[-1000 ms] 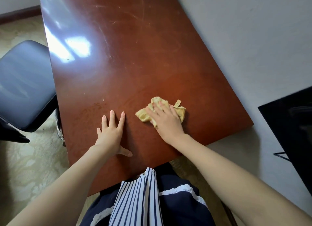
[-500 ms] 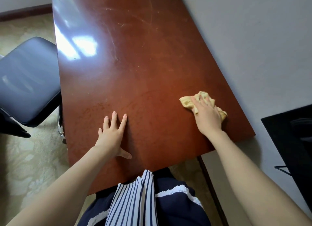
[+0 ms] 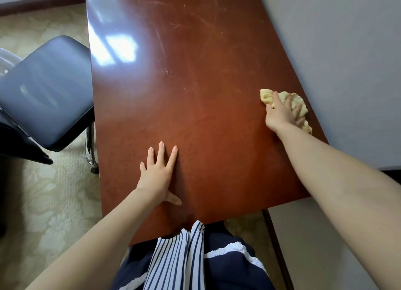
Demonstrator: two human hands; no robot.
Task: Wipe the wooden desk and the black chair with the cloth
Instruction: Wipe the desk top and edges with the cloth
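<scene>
Crumpled yellow cloth (image 3: 298,102) is pressed at the right edge of the glossy tabletop (image 3: 195,94).
The wrinkled cloth is pinned under the right hand (image 3: 280,114), fingers spread across it; the left hand (image 3: 157,174) is laid flat on the near side, fingers fanned. Pale scratches (image 3: 201,21) are seen in the reddish wood; the padded black chair (image 3: 47,90) is parked left.
</scene>
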